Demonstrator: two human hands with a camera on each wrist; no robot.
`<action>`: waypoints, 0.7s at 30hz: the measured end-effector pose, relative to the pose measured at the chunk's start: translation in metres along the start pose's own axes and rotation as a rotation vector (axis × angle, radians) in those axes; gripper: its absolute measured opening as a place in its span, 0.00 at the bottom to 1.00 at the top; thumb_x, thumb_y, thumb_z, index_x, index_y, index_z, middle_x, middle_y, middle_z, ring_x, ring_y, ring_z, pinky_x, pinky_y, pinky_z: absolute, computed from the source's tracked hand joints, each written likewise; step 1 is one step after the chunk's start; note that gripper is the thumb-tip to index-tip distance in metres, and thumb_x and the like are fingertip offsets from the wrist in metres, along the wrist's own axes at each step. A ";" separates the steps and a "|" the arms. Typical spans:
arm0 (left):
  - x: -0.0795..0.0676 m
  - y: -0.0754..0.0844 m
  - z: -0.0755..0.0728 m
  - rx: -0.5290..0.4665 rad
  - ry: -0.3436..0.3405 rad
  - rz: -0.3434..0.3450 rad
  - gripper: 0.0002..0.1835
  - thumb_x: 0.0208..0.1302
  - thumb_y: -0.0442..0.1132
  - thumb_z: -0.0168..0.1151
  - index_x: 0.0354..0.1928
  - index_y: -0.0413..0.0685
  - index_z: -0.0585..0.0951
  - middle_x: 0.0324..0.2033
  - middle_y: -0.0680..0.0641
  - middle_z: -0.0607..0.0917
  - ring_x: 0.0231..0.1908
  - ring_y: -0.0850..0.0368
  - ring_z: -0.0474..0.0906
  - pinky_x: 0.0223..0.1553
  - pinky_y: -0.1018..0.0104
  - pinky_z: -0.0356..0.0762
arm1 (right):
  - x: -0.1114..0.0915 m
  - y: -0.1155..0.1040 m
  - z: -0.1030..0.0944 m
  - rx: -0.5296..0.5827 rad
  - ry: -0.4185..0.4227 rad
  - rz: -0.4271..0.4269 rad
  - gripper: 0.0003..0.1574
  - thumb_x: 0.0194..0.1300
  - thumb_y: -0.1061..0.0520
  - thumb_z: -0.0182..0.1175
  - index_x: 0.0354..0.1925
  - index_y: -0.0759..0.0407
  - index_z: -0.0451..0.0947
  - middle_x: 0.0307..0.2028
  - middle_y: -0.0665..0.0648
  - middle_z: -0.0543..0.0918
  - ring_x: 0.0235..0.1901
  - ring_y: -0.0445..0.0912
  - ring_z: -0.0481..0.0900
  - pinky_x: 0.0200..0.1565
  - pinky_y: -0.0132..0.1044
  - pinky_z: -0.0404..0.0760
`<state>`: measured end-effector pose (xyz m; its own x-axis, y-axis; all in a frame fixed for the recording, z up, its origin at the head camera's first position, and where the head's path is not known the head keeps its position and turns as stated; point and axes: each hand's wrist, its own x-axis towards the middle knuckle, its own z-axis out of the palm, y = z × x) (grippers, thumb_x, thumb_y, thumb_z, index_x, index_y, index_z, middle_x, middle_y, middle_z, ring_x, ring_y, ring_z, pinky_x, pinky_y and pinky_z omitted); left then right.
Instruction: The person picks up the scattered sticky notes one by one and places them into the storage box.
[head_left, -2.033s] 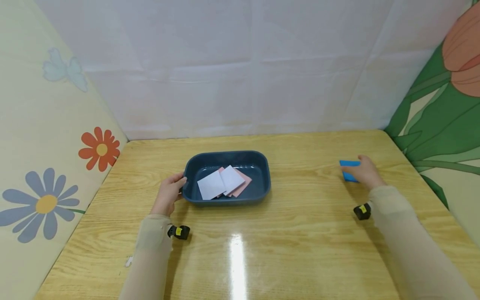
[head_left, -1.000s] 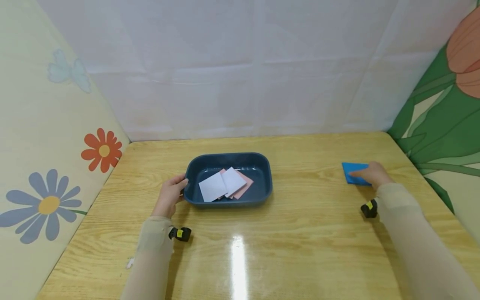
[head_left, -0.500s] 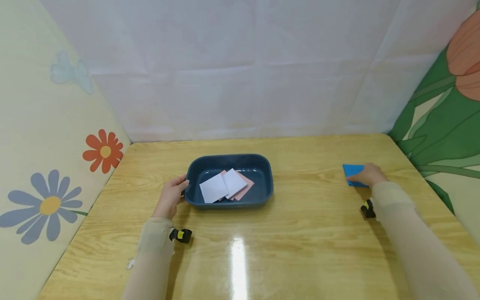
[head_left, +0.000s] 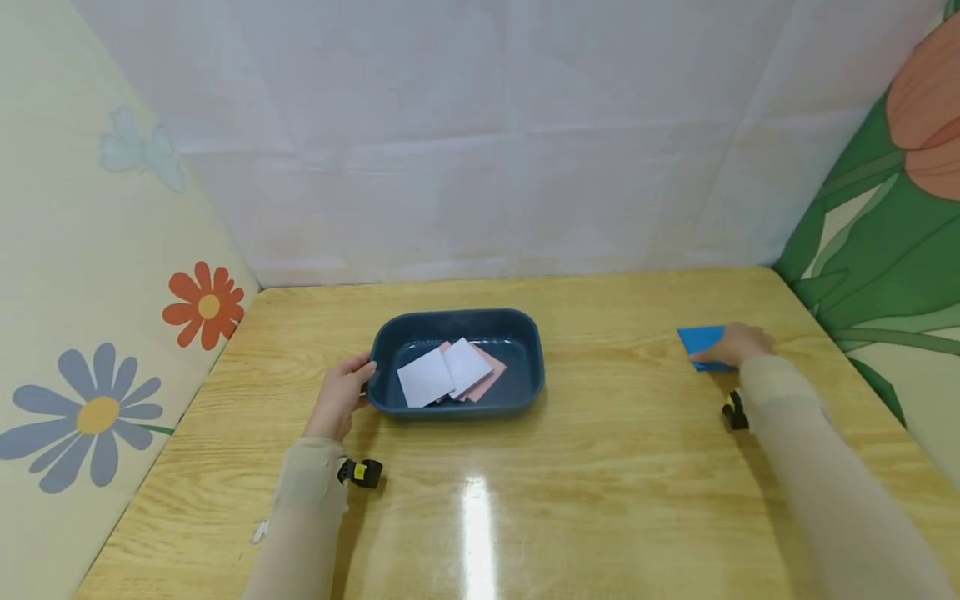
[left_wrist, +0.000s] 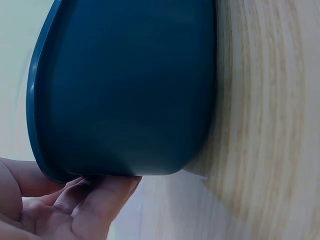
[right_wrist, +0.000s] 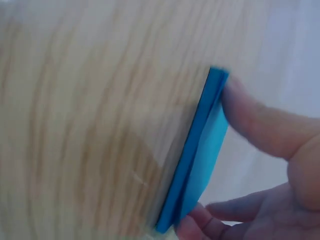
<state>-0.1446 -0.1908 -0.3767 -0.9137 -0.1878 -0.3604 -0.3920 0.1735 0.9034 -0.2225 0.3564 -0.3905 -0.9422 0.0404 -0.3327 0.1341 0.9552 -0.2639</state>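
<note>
A dark blue oblong tub (head_left: 453, 410) stands left of the table's middle. My left hand (head_left: 339, 396) grips its left end, thumb at the rim and the other fingers against the outer wall in the left wrist view. Inside the tub lie overlapping white paper squares (head_left: 426, 377) and pink paper squares (head_left: 491, 379). At the right, my right hand (head_left: 742, 343) holds a blue pad of square paper (head_left: 701, 340) by opposite edges, thumb on one and fingers on the other. In the right wrist view the blue pad's edge shows thick, with one sheet standing slightly away. Whether it touches the table is unclear.
The wooden table (head_left: 600, 467) backs onto a white cloth wall (head_left: 480, 167). Flower-printed panels (head_left: 97, 333) rise at the left and right sides. A small white mark (head_left: 260, 531) shows on the table beside the left forearm.
My right hand has changed its hold on the blue pad, from a finger laid across it to a grip at its edges, and has shifted slightly left. The left hand and tub stay put.
</note>
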 end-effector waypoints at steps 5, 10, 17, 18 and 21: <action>0.000 0.002 0.000 0.002 0.007 -0.006 0.25 0.78 0.37 0.42 0.72 0.38 0.60 0.67 0.37 0.67 0.58 0.47 0.69 0.57 0.54 0.72 | 0.001 0.011 0.000 0.082 -0.055 -0.001 0.68 0.58 0.35 0.64 0.61 0.93 0.48 0.58 0.90 0.56 0.55 0.78 0.61 0.55 0.64 0.69; -0.001 0.003 0.001 0.003 0.001 -0.007 0.25 0.78 0.37 0.42 0.73 0.38 0.60 0.67 0.37 0.67 0.59 0.46 0.68 0.57 0.53 0.71 | -0.003 0.017 0.001 0.187 -0.070 0.032 0.76 0.57 0.31 0.64 0.61 0.95 0.40 0.57 0.92 0.51 0.57 0.79 0.59 0.54 0.64 0.70; 0.002 0.001 -0.001 0.008 -0.009 0.000 0.25 0.78 0.37 0.41 0.73 0.39 0.60 0.68 0.38 0.66 0.60 0.46 0.68 0.57 0.53 0.71 | -0.004 0.018 0.001 0.192 -0.085 0.007 0.69 0.60 0.34 0.62 0.58 0.97 0.45 0.56 0.92 0.55 0.55 0.78 0.61 0.53 0.63 0.71; 0.002 0.001 -0.001 0.008 -0.009 0.001 0.25 0.78 0.37 0.41 0.73 0.39 0.60 0.68 0.38 0.66 0.60 0.46 0.68 0.57 0.53 0.71 | -0.003 0.018 0.001 0.192 -0.086 0.003 0.68 0.61 0.35 0.62 0.58 0.97 0.46 0.56 0.92 0.56 0.54 0.78 0.62 0.53 0.63 0.71; 0.001 0.001 -0.001 0.009 -0.006 -0.001 0.25 0.78 0.37 0.41 0.73 0.38 0.60 0.67 0.37 0.67 0.59 0.46 0.68 0.58 0.52 0.71 | -0.002 0.021 0.000 0.235 -0.093 0.012 0.65 0.62 0.39 0.62 0.59 0.96 0.46 0.56 0.91 0.56 0.49 0.73 0.68 0.50 0.59 0.74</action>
<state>-0.1459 -0.1915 -0.3765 -0.9141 -0.1819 -0.3624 -0.3935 0.1821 0.9011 -0.2178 0.3758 -0.3957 -0.9093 0.0139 -0.4160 0.2231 0.8600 -0.4589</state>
